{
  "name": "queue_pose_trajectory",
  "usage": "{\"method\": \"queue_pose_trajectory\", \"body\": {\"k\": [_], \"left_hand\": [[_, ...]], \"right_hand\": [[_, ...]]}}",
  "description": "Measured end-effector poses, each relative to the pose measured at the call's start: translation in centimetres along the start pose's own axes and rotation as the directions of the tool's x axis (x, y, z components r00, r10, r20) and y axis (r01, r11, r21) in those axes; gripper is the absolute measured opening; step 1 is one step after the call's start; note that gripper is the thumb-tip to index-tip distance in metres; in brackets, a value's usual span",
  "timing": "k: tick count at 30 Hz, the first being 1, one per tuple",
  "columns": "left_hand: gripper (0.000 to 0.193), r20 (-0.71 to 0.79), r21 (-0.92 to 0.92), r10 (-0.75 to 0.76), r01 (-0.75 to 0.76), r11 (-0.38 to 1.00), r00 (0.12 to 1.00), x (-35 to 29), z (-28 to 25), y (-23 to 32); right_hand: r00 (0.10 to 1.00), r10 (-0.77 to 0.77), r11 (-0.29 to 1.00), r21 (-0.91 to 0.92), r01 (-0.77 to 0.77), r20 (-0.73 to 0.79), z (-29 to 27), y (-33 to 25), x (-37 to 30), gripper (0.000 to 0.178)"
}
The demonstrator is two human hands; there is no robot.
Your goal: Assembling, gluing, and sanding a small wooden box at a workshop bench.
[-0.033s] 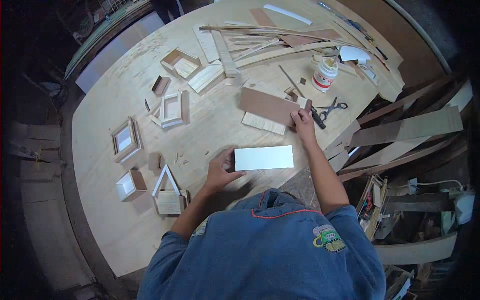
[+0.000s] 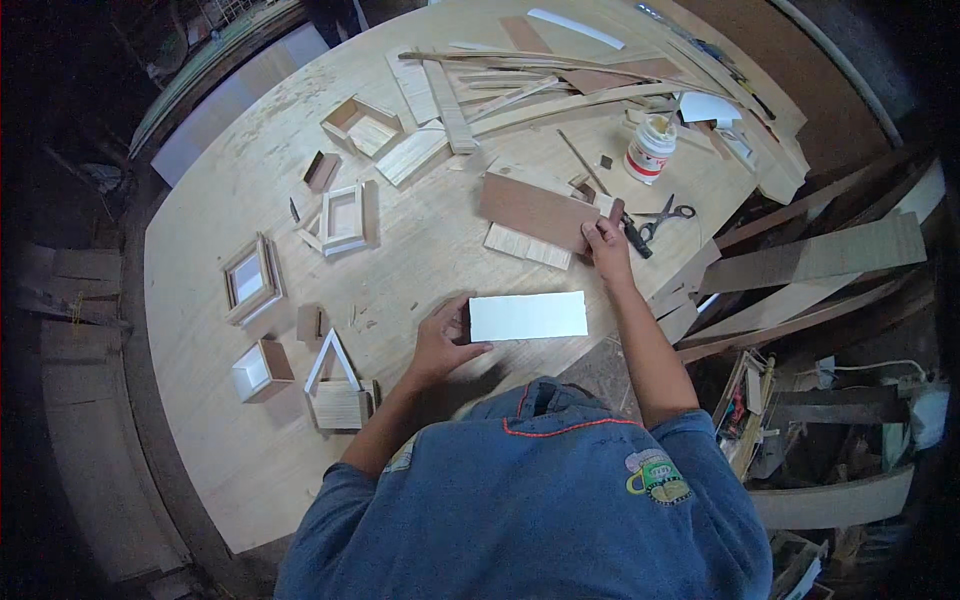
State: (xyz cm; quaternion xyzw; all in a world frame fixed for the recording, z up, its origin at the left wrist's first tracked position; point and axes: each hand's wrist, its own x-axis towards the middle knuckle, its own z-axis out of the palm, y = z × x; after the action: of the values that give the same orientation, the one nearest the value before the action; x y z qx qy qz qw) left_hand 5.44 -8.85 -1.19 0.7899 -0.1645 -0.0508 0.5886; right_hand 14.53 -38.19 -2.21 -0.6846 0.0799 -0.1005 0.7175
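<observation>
Close to the table's near edge, my left hand (image 2: 437, 340) grips the left end of a white-faced rectangular panel (image 2: 528, 316), thumb at the near side and fingers at the far side. My right hand (image 2: 608, 248) pinches the right end of a thin brown board (image 2: 535, 210), which lies tilted over a pale slatted wood piece (image 2: 527, 246). Just beyond these fingers are a small brown wood strip (image 2: 617, 211), a dark-handled tool (image 2: 636, 236) and black scissors (image 2: 664, 215).
A white jar of glue-like paste (image 2: 650, 150) stands open at the right. Small wooden frames and boxes (image 2: 345, 218) are spread over the left side. Wood strips (image 2: 520, 95) pile up at the back. Curved boards (image 2: 820, 262) lie off the table's right edge.
</observation>
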Motion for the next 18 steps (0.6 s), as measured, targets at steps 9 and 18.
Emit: {"method": "queue_pose_trajectory", "body": {"k": [9,18], "left_hand": [[0.065,0.046,0.046,-0.074,0.072,0.996,0.996,0.2,0.0,0.2],[0.040,-0.113,-0.229,-0.278,0.247,0.942,0.954,0.9,0.1,0.4]], "right_hand": [[0.979,0.141,0.963,-0.248,-0.101,0.146,0.3,2.0,-0.3,0.022],[0.978,-0.169,0.825,-0.524,0.210,0.126,-0.5,-1.0,-3.1,0.027]]}}
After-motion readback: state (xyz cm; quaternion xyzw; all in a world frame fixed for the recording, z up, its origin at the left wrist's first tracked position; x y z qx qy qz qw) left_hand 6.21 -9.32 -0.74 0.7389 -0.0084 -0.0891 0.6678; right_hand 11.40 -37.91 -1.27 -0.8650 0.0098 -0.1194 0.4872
